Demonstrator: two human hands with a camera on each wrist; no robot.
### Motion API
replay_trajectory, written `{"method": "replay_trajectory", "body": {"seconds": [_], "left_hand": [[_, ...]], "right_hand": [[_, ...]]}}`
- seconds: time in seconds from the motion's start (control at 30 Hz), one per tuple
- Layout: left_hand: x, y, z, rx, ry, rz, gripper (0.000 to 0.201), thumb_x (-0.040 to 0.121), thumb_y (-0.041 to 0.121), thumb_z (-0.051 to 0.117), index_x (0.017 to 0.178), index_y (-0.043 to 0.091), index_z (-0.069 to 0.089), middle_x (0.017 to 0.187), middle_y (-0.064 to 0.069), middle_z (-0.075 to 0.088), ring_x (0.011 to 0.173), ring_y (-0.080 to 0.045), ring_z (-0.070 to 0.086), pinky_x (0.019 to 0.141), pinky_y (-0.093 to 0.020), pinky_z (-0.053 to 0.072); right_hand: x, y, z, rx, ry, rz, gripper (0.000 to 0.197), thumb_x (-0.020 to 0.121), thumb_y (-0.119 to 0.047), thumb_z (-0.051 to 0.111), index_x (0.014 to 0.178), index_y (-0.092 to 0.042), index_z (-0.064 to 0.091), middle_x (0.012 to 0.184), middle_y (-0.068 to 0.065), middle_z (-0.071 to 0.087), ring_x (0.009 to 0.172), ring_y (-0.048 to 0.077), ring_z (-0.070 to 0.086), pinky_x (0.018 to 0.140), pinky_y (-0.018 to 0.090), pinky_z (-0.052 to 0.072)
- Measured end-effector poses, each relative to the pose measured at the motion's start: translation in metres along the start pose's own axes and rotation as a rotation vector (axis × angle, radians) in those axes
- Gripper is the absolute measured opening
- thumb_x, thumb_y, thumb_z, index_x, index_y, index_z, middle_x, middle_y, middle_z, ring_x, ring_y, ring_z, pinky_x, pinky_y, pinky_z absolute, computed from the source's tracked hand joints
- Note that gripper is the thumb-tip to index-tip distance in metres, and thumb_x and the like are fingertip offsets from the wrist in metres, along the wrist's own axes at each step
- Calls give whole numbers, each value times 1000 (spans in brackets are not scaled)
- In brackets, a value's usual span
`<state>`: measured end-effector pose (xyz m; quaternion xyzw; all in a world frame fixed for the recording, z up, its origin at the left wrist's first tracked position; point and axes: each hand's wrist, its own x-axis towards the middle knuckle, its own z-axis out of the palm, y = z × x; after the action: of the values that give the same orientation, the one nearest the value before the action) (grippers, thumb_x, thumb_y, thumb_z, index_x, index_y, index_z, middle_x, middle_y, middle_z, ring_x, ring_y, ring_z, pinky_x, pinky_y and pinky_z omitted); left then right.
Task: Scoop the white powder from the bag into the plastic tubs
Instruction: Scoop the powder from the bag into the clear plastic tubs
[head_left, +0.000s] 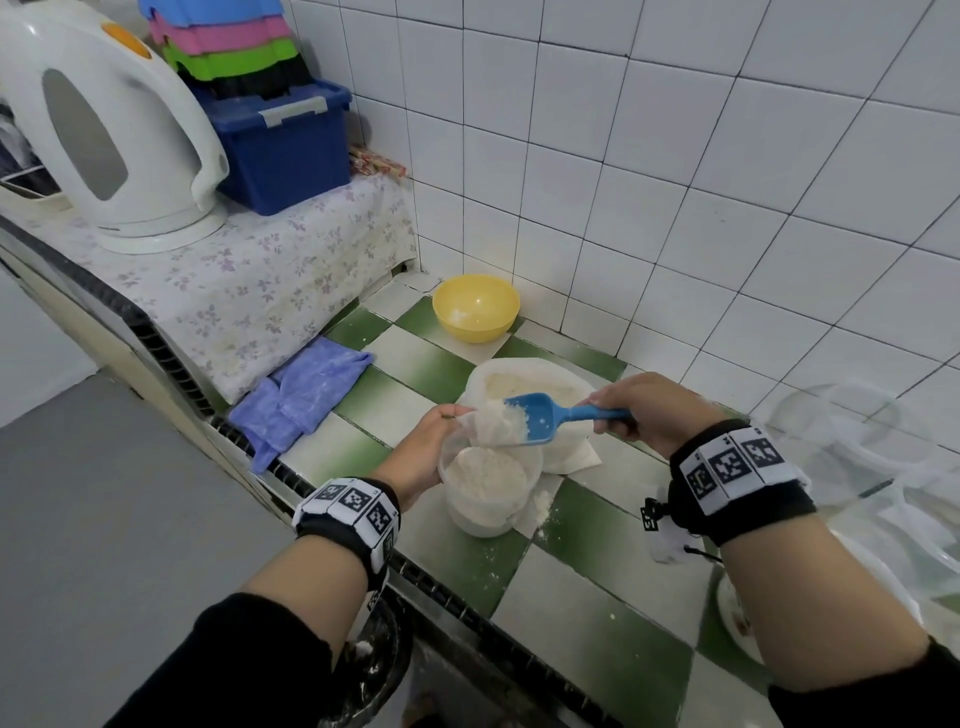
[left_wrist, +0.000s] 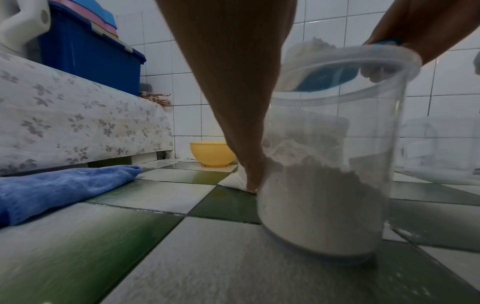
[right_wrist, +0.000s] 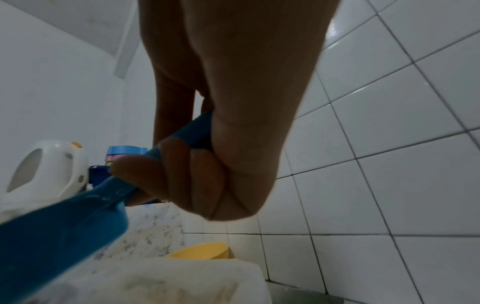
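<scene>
left hand (head_left: 423, 453) cupped with curled fingers, right hand (head_left: 652, 410) fisted, both forearms reaching forward.

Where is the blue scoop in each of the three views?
Head: blue scoop centre, loaded with powder, above the tub.
Left wrist: upper right, seen through the tub's rim.
Right wrist: lower left, handle in the right hand.
Shared landmark: yellow bowl.

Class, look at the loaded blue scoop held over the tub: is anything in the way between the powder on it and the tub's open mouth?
Nothing visible blocks it. The blue scoop, gripped by the right hand, sits tilted just above the open tub, which has no lid on. The left hand holds the tub's side, off the opening.
</scene>
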<state>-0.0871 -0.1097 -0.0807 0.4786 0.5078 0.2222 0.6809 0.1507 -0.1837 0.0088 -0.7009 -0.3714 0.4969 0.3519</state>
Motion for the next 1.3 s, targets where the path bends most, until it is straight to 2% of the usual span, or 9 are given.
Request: {"method": "replay_trajectory", "body": {"seconds": [0.27, 0.43, 0.6, 0.7, 0.8, 0.93, 1.03, 1.13, 1.3], "left_hand": [[-3, 3, -1, 21, -33, -3, 16, 98, 23, 45, 110, 21, 55, 106, -7, 63, 88, -21, 61, 65, -31, 50], [-5, 4, -3, 18, -42, -11, 17, 98, 24, 44, 110, 24, 56, 117, -9, 61, 101, -25, 61, 79, -40, 54], [-4, 5, -3, 12, -30, -20, 24, 97, 24, 42, 118, 20, 53, 116, -11, 61, 96, -23, 61, 75, -38, 51], [-1, 5, -5, 28, -21, -39, 32, 90, 27, 44, 121, 22, 54, 123, -16, 61, 96, -25, 62, 69, -35, 50], [2, 5, -7, 38, -10, -63, 34, 93, 23, 42, 125, 27, 53, 120, -11, 65, 108, -31, 65, 77, -41, 54], [0, 11, -7, 80, -25, -20, 35, 98, 19, 43, 127, 38, 41, 113, 7, 63, 99, -18, 65, 93, -45, 52], [1, 14, -9, 120, -65, 12, 54, 98, 16, 43, 147, 35, 32, 135, 12, 49, 105, -18, 63, 97, -51, 51], [5, 14, -12, 165, -93, -18, 61, 98, 23, 42, 151, 43, 23, 134, 11, 50, 117, -28, 60, 97, -55, 50], [4, 18, -11, 134, -109, -22, 58, 99, 24, 42, 148, 50, 23, 127, 12, 48, 114, -20, 61, 96, -49, 52]], "right_hand": [[-15, -7, 34, -674, -28, -291, 21, 95, -17, 50, 92, -15, 70, 78, -14, 59, 73, 9, 51, 58, 13, 34], [-19, -9, 40, -853, 5, -398, 22, 94, -11, 51, 106, -17, 69, 94, -7, 50, 89, 8, 46, 77, 14, 33], [-22, -14, 33, -778, 26, -357, 21, 95, -14, 51, 102, -17, 70, 98, -3, 60, 80, 9, 50, 65, 16, 37], [-25, -19, 19, -674, -2, -298, 22, 95, -18, 49, 96, -16, 71, 81, -4, 64, 67, 11, 50, 60, 19, 40], [-26, -23, -1, -509, 43, -266, 22, 95, -18, 50, 94, -17, 72, 72, -4, 64, 67, 11, 52, 64, 21, 43], [-18, -20, -19, -444, 206, -251, 24, 95, -17, 49, 94, -9, 71, 73, 0, 64, 63, 15, 47, 62, 25, 39], [-5, -16, -17, -706, 323, -239, 26, 96, -14, 44, 98, -5, 68, 90, 11, 65, 68, 17, 50, 60, 27, 38], [9, -11, -5, -1101, 348, -246, 27, 92, -6, 43, 105, -6, 66, 101, 15, 60, 92, 27, 55, 76, 30, 44], [25, 2, 18, -1386, 337, -269, 22, 88, -8, 46, 106, -8, 60, 105, 11, 55, 95, 25, 54, 80, 29, 43]]}}
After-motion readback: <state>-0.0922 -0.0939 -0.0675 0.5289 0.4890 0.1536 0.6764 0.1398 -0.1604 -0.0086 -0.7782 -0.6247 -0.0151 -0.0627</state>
